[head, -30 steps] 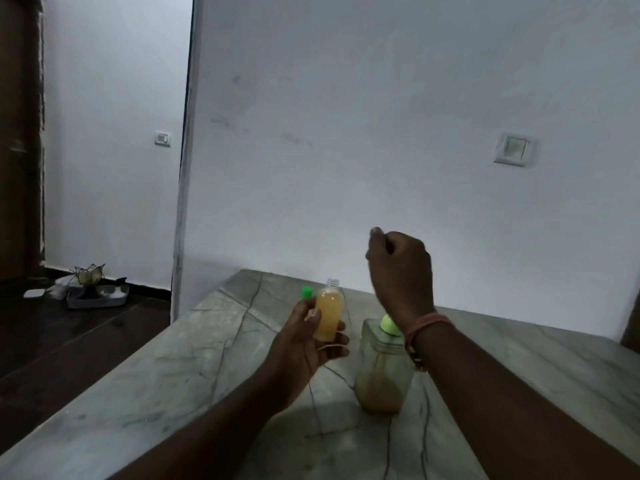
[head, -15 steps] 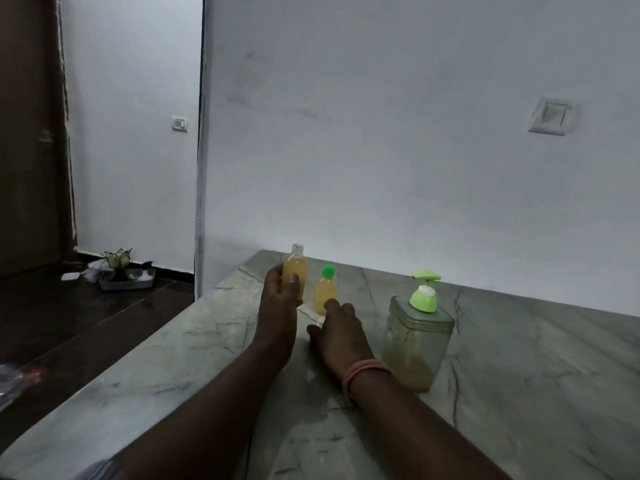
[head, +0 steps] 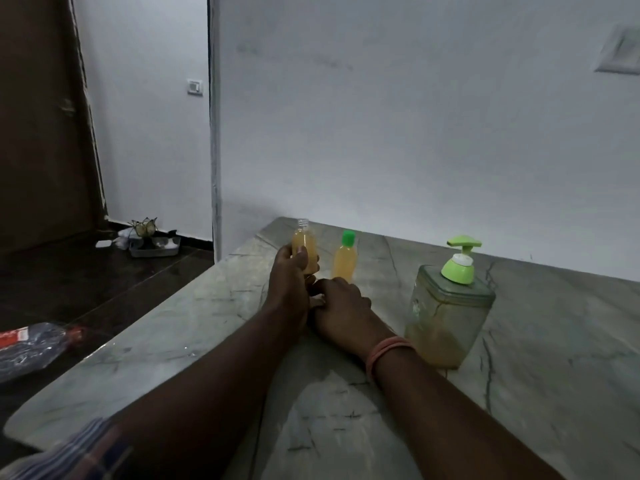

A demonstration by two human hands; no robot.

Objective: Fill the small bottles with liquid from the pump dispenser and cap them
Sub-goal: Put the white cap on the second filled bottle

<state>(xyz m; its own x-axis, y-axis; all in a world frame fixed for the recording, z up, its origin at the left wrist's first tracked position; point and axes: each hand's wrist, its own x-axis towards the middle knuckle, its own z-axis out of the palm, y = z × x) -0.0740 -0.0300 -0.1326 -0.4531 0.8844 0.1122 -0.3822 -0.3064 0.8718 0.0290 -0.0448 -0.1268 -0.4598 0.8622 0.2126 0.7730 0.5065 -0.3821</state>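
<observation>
Lowered the uncapped bottle (head: 304, 246) from mid-air to the marble counter (head: 221, 327), gripped in the left hand (head: 290, 275). Dropped the right hand (head: 341, 301) from above the pump dispenser (head: 450, 303) down beside the capped bottle (head: 344, 258), knuckles up.

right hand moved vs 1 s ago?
Yes. The right hand dropped from above the pump dispenser to the table, left of it, beside the capped bottle.

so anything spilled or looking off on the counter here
No spill shows on the marble counter. One oddity: the small bottle gripped by the left hand is full but uncapped, while the bottle beside it has its green cap.
</observation>
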